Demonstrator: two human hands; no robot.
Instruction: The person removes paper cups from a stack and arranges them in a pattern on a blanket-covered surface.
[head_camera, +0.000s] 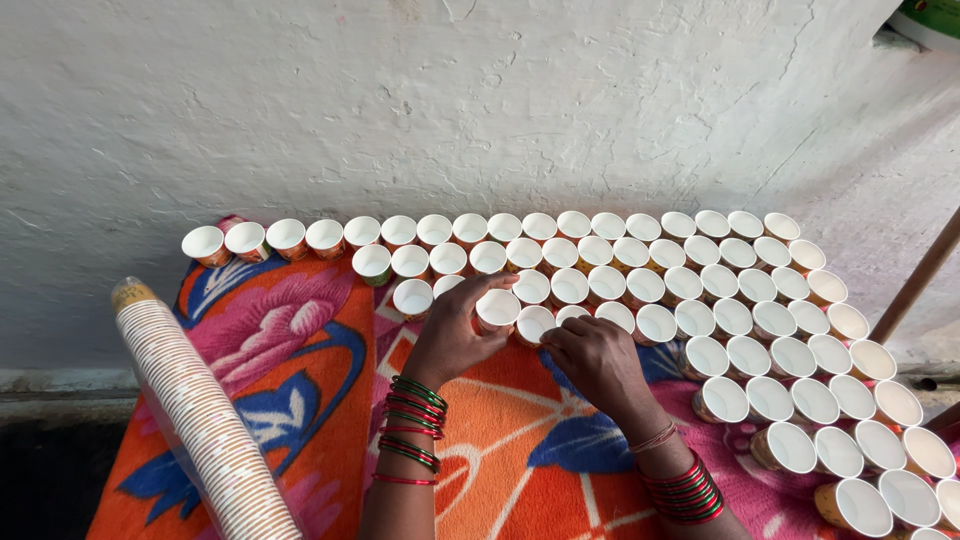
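We set paper cups in rows on floral cloth (300, 350). Left hand (452, 335) grips cup (497, 308); right hand (598, 358) pinches neighbouring cup (533, 323). Next, we judge: seat both snug, extend row toward cloth's left edge.

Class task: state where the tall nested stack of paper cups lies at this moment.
The nested stack of paper cups lies slanted at the lower left of the head view, on the floral cloth, left of the left hand.

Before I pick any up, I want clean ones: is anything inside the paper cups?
The upright paper cups show bare white insides. The cup in the left hand is partly covered by fingers.
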